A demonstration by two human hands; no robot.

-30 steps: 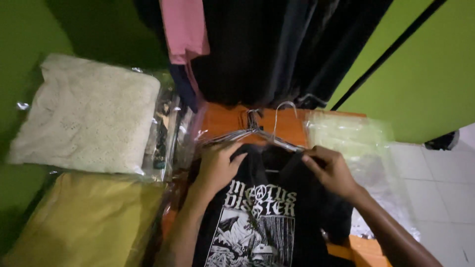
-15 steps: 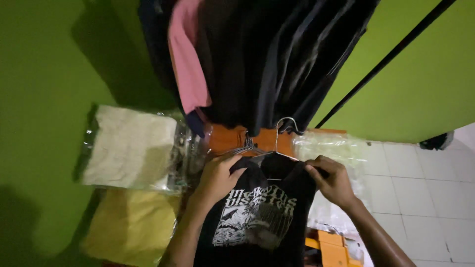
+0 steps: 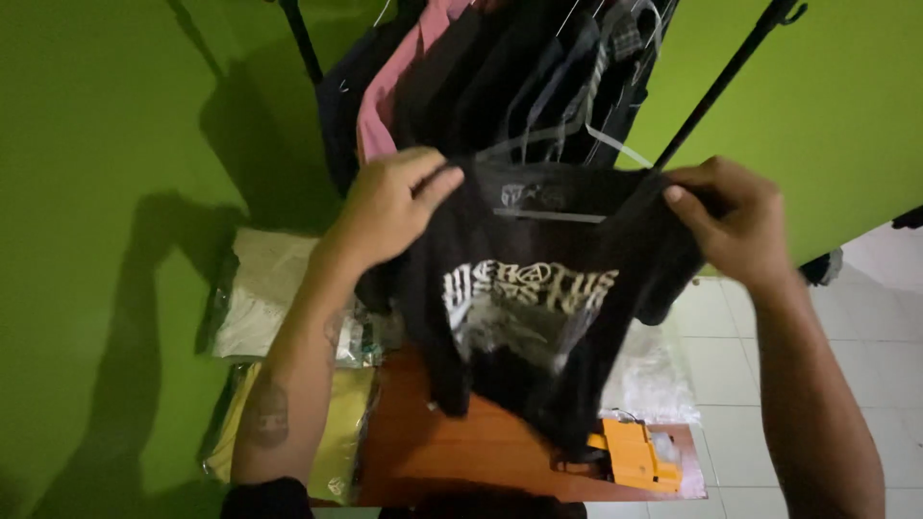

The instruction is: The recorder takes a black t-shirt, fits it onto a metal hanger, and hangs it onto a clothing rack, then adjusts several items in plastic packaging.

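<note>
Black printed T-shirt on a wire hanger, held up at chest height in front of a rack of hung garments. The left hand is closed over the shirt's left shoulder, thumb in front and fingers curled behind; the right hand pinches the right shoulder seam between thumb and bent fingers. The shirt hangs free, its hem above an orange-brown table. To carry this step well, both shoulders are best kept level and taut so that the hanger stays seated inside the collar. Below left lie a white bagged garment and a yellow bagged garment; an orange tool rests at the table's right edge. Green walls surround the scene.
</note>
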